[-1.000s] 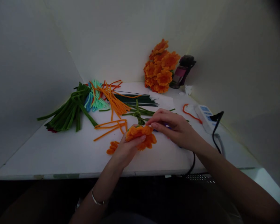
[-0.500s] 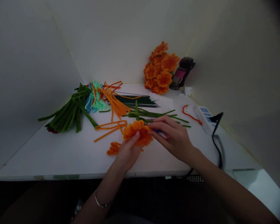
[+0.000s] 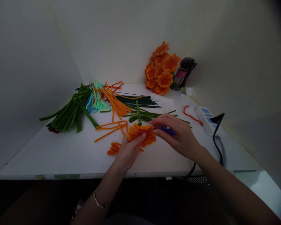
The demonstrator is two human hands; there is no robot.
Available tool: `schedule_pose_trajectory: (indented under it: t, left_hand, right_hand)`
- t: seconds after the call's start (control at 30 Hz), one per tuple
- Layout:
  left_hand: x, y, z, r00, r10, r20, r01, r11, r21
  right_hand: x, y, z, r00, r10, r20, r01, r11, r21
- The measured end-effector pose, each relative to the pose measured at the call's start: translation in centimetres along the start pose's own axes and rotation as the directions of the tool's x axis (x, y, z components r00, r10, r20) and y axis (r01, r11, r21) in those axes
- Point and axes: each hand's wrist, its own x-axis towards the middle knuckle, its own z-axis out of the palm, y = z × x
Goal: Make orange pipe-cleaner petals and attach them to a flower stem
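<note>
An orange pipe-cleaner flower (image 3: 148, 137) is gripped in my left hand (image 3: 129, 153), the thumb pressed over its petals. Its green stem (image 3: 138, 109), with small looped leaves, points away from me. At the flower's right edge, my right hand (image 3: 178, 132) is curled around a blue-handled tool (image 3: 168, 130), whose working end I cannot make out. Its fingertips are close to the petals; whether they touch is unclear. Left of my left hand lies a cluster of orange petal loops (image 3: 113, 148).
Orange pipe cleaners (image 3: 117, 104), a green bundle (image 3: 70, 111), mint and blue ones (image 3: 98, 97) and dark wires (image 3: 135, 102) lie behind. Finished orange flowers (image 3: 162, 70) stand at the back beside a bottle (image 3: 183, 73). At right is a power strip (image 3: 206, 120) with a black cable.
The flower and my left hand have shifted slightly right, showing more stem and leaves. My right hand has turned a little, and more of the tool's blue handle shows.
</note>
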Motion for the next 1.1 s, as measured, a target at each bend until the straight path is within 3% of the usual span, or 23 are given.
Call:
schedule_pose_trajectory:
  t: [0.57, 1.0, 1.1]
  left_hand:
    - [0.08, 0.02, 0.60, 0.989, -0.141, 0.051, 0.148, 0.974, -0.174]
    - [-0.03, 0.57, 0.90, 0.981, -0.130, 0.141, 0.156, 0.970, -0.186]
    - [-0.11, 0.46, 0.92, 0.975, -0.104, 0.195, 0.137, 0.978, -0.160]
  right_hand:
    - [0.13, -0.53, -0.23, 1.000, -0.020, 0.015, 0.020, 1.000, -0.013]
    - [-0.37, -0.29, 0.10, 0.998, 0.039, -0.054, -0.040, 0.999, -0.015]
    - [-0.10, -0.36, 0.01, 0.995, -0.004, -0.100, -0.003, 0.998, -0.067]
